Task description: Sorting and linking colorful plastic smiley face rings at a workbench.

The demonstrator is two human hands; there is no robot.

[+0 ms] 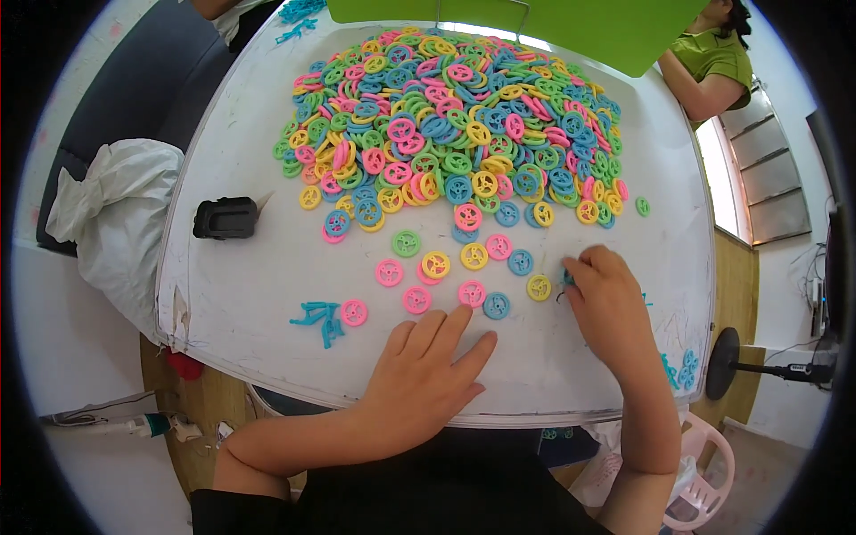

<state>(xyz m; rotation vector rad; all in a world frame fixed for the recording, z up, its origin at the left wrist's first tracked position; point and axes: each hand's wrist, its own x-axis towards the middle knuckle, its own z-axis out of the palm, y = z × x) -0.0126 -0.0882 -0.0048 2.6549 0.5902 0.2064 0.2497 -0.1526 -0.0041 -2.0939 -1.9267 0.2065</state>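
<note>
My left hand (426, 367) lies over the near part of the white table, palm down with its fingers spread. One fingertip meets the near edge of a pink plastic wheel (471, 292), next to a blue wheel (497, 306). Farther right, my right hand (611, 303) pinches a small teal plastic piece (568, 277), mostly hidden by the fingers. A yellow wheel (539, 287) lies just left of that hand. Several loose pink, yellow, blue and green wheels are scattered between the hands and a big heap of wheels (446, 116).
Short teal plastic sticks (321, 319) lie at the left, beside a pink wheel (354, 312). A black tray (226, 218) stands farther left. Blue parts (687, 369) sit near the right edge. Behind the heap rises a green panel (571, 31); a person in green (713, 67) is at the far right.
</note>
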